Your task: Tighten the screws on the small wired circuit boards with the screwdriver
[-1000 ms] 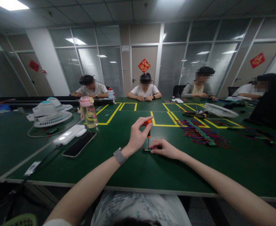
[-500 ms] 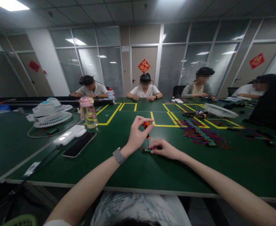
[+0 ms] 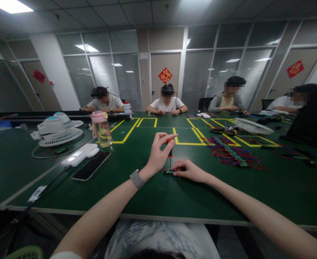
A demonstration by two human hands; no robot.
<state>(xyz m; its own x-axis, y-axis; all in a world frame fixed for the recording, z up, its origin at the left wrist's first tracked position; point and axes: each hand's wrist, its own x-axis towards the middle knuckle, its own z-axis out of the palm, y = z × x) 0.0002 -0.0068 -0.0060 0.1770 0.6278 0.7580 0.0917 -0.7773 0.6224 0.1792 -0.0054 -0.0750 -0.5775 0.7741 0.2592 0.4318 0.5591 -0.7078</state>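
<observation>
My left hand (image 3: 160, 149) is closed on the orange and black handle of a screwdriver (image 3: 170, 154), thumb and fingers around its top. The screwdriver stands upright, its thin shaft reaching down to a small green circuit board (image 3: 169, 172) that sits in a dark strip-like holder on the table. My right hand (image 3: 188, 170) rests on the table, its fingers pinching the right end of that board. Some thin red wires show beside the board. The exact contact of the tip is too small to make out.
To the left lie a phone (image 3: 91, 166), a white power bank (image 3: 80, 154), a pink-lidded bottle (image 3: 101, 129) and white fans (image 3: 58, 131). A row of wired circuit boards (image 3: 230, 151) lies right. Yellow tape (image 3: 187, 144) marks the green table. Several people sit across.
My left thumb and fingers have shifted slightly around the screwdriver's handle. The board and my right hand stay in place.
</observation>
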